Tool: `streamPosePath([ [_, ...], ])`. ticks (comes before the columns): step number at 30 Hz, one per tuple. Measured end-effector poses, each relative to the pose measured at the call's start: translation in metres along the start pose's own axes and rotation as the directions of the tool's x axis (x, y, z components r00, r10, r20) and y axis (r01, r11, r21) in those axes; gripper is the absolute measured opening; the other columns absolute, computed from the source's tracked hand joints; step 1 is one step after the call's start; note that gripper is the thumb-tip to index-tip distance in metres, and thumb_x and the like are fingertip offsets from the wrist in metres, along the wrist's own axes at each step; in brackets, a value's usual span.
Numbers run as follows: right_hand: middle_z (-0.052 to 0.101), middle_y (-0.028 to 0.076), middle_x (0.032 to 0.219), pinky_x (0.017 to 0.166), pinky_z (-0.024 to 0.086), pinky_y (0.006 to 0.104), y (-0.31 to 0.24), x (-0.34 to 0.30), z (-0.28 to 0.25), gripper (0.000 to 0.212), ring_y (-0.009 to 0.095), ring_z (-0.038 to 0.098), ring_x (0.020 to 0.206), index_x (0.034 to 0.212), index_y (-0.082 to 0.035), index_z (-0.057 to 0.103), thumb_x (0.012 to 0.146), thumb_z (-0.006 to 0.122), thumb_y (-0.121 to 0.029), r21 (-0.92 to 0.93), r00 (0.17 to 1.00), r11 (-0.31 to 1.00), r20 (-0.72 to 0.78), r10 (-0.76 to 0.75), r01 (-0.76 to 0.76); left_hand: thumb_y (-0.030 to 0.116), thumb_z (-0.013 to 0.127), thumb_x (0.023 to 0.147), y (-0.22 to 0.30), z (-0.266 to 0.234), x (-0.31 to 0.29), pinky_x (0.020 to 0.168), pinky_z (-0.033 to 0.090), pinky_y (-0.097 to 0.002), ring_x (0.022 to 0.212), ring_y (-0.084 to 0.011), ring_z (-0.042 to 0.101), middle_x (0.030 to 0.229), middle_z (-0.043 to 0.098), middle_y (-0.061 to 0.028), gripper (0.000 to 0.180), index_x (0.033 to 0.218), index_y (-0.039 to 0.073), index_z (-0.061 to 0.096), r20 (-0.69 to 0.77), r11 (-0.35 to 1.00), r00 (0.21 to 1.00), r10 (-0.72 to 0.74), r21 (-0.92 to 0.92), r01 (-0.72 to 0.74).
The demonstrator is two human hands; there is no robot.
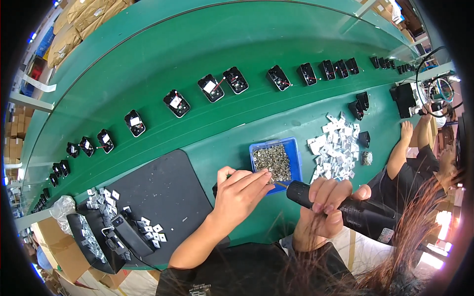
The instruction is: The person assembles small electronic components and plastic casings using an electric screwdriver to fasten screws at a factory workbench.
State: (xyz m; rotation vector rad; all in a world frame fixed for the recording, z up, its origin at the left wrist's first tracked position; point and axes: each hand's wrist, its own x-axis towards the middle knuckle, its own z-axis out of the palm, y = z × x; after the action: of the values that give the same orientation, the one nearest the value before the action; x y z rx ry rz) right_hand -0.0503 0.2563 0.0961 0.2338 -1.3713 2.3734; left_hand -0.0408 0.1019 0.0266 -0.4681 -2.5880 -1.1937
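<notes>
My right hand (328, 209) is wrapped round a black electric screwdriver (370, 217). Its thin bit (281, 184) points left, with the tip close to the fingertips of my left hand (239, 192). The left fingers are closed together at the near edge of a blue bin (296, 163) full of small metal screws (271, 163). What they pinch, if anything, is too small or hidden to name. A bit of something dark shows behind the left hand, mostly covered by it.
Black housings (177, 103) with wires line the green conveyor (256, 108). Silver plates (335, 148) lie heaped right of the bin. On the left are a black mat (173, 192), a black tray (89, 241) and more plates. A co-worker (419, 153) works at the right.
</notes>
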Motion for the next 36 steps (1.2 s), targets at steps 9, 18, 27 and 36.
streamPosePath([
  [9, 0.046, -0.001, 0.072, 0.060, 0.040, 0.0295, 0.002, 0.008, -0.006, 0.044, 0.011, 0.047, 0.056, 0.121, -0.014, 0.041, 0.086, 0.066, -0.011, 0.053, 0.996, 0.998, 0.088, 0.027, -0.032, 0.016, 0.079, 0.069, 0.005, 0.002, 0.004, 0.078, 0.035, -0.0333, 0.078, -0.0114, 0.061, 0.097, 0.070, 0.0022, 0.026, 0.093, 0.010, 0.070, -0.023, 0.997, 0.999, 0.042, -0.056, -0.044],
  [18, 0.045, -0.002, 0.073, 0.061, 0.039, 0.0281, -0.001, 0.012, -0.016, 0.048, 0.010, 0.044, 0.058, 0.127, -0.015, 0.039, 0.086, 0.063, -0.011, 0.004, 0.998, 0.999, 0.050, -0.037, 0.036, 0.019, 0.079, 0.069, 0.005, 0.007, 0.005, 0.081, 0.035, -0.0343, 0.081, -0.0104, 0.062, 0.099, 0.070, 0.0034, 0.027, 0.094, 0.011, 0.070, -0.011, 0.996, 0.998, 0.069, 0.051, -0.069],
  [27, 0.045, -0.002, 0.072, 0.060, 0.041, 0.0276, -0.004, 0.014, -0.003, 0.045, 0.010, 0.045, 0.056, 0.122, -0.016, 0.039, 0.085, 0.065, -0.013, 0.186, 0.989, 0.978, 0.126, 0.075, -0.098, 0.015, 0.081, 0.062, 0.005, 0.000, 0.004, 0.078, 0.038, -0.0315, 0.073, -0.0113, 0.064, 0.086, 0.072, 0.0022, 0.025, 0.085, 0.010, 0.071, -0.064, 0.989, 0.997, 0.044, -0.135, -0.052],
  [36, 0.045, -0.001, 0.073, 0.060, 0.041, 0.0287, 0.001, 0.015, -0.006, 0.048, 0.010, 0.044, 0.056, 0.127, -0.014, 0.038, 0.086, 0.063, -0.012, 0.216, 0.988, 0.973, 0.143, 0.055, -0.085, 0.014, 0.081, 0.064, 0.004, -0.004, 0.001, 0.078, 0.037, -0.0318, 0.073, -0.0108, 0.062, 0.087, 0.070, 0.0034, 0.027, 0.087, 0.010, 0.070, -0.073, 0.987, 0.996, 0.049, -0.150, -0.060],
])
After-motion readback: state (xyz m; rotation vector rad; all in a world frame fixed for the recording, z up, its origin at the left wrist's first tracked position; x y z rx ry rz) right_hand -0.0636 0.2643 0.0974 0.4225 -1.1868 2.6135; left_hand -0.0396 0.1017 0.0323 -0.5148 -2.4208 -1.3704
